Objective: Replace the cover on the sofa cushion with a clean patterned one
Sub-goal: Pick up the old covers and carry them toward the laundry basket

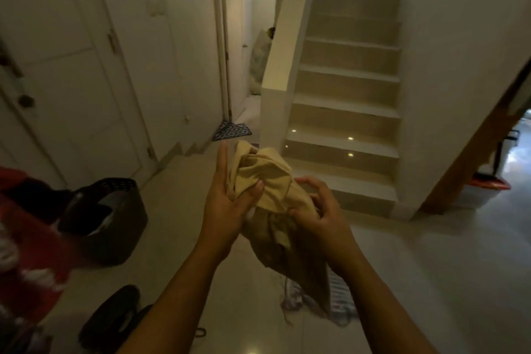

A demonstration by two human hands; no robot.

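A bunched-up plain beige cushion cover [267,175] is held in front of me at chest height, its lower part hanging down between my forearms. My left hand [227,198] cups its left side, fingers stretched up along the cloth and the thumb pressed into the folds. My right hand [319,210] grips the right side with curled fingers. No cushion and no patterned cover can be made out for certain; a striped cloth [339,302] lies on the floor below the cover.
A dark laundry basket [115,210] stands on the floor at left, beside a red heap [31,241]. A staircase [344,123] rises straight ahead, with a doorway and a patterned mat [231,131] left of it. White doors line the left wall.
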